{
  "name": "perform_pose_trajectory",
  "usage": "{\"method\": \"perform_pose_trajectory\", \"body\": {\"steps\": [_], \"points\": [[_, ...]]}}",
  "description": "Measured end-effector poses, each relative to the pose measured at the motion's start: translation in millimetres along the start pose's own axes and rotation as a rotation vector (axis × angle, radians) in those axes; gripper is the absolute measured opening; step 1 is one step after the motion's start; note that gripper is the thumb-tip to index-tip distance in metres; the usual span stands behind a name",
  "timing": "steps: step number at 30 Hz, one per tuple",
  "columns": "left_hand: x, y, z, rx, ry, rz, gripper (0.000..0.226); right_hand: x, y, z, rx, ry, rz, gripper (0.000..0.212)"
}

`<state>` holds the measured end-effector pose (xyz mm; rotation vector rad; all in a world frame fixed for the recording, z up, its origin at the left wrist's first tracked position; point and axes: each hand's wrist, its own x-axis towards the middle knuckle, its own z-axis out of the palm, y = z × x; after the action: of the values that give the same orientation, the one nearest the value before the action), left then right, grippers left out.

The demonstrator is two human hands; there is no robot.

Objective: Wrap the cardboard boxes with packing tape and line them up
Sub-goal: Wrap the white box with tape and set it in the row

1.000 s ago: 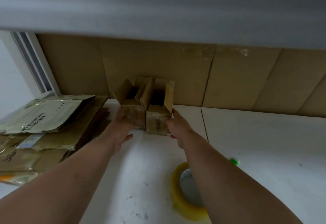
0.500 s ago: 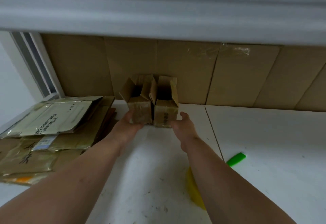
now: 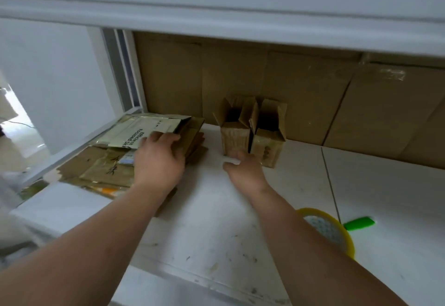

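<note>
- While both arms are reaching forward over the white bench [image 3: 240, 221], a roll of yellowish packing tape [image 3: 337, 233] is lying flat near the right forearm, partly hidden by it, and a small green object [image 3: 359, 223] is lying just beyond the roll.
- Lying at the left edge, a stack of flattened cardboard [image 3: 101, 166] with a printed sheet on top is sitting under the left hand [image 3: 159, 159], whose fingers are spreading loosely over the stack, gripping nothing.
- Two small cardboard boxes [image 3: 250, 134] are standing upright side by side, touching each other, at the back of the bench against a wall of brown cardboard panels [image 3: 313, 94]; their top flaps are standing open and their sides are looking creased and worn.
- Hovering just in front of the boxes, the right hand [image 3: 243, 168] is holding nothing, its fingers relaxed and slightly blurred.
- Scuffs and dark marks are showing on the bench, a white shelf [image 3: 216, 4] is hanging overhead, and a window frame [image 3: 125, 69] is standing at the left.
</note>
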<state>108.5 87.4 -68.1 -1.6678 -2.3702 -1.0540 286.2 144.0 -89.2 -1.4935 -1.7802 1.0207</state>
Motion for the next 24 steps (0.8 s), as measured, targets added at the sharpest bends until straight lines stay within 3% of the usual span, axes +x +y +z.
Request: {"method": "perform_pose_trajectory", "body": {"steps": [5,10,15,20,24], "points": [[3,-41,-17,0.133,-0.108,-0.108,0.051,-8,-19,27,-0.082,-0.026,-0.068,0.037],[29,-78,-16,0.246,-0.237,-0.02,0.059,-4,-39,47,-0.045,0.006,-0.029,0.037],[51,-106,-15,0.228,-0.319,0.026,0.05,-12,-49,73,-0.012,0.076,-0.009,0.033],[59,-109,-24,0.204,-0.248,0.093,0.042,-31,-45,84,-0.01,0.127,0.032,0.032],[62,-104,-37,-0.036,-0.017,0.105,0.037,-40,-46,83,0.032,0.155,0.061,0.031]]}}
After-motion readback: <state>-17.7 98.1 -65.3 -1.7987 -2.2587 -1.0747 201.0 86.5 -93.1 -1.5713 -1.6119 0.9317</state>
